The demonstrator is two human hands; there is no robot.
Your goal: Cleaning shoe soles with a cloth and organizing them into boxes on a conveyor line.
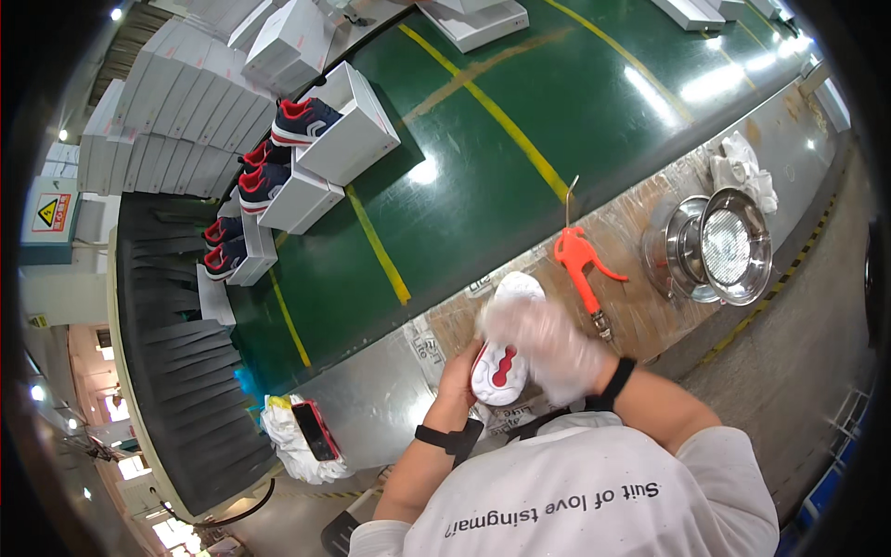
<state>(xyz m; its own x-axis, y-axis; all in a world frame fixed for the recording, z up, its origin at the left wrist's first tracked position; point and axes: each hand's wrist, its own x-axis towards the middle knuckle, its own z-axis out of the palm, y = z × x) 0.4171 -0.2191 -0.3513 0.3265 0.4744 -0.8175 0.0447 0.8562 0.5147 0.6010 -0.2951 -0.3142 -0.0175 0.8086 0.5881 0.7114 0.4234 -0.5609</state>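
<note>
A sports shoe (486, 386) is held sole up in front of me, its white outsole carrying a red centre strip. My left hand (458, 373) is closed around the shoe's left side. Across the middle of the sole lies my right hand (555, 348), in a whitish glove or wrapped in cloth. Motion smears it, so its fingers and anything in them cannot be made out. Just beyond the right hand, an orange-red air blow gun (577, 260) with a bent metal nozzle rests on the taped bench.
Shiny steel bowls (733, 246) and a white cloth (742, 172) sit at the right. A phone (316, 431) lies on white cloth at the left. Beyond the bench edge runs a green conveyor (445, 186) with open white boxes (357, 130) and navy-red shoes (304, 121).
</note>
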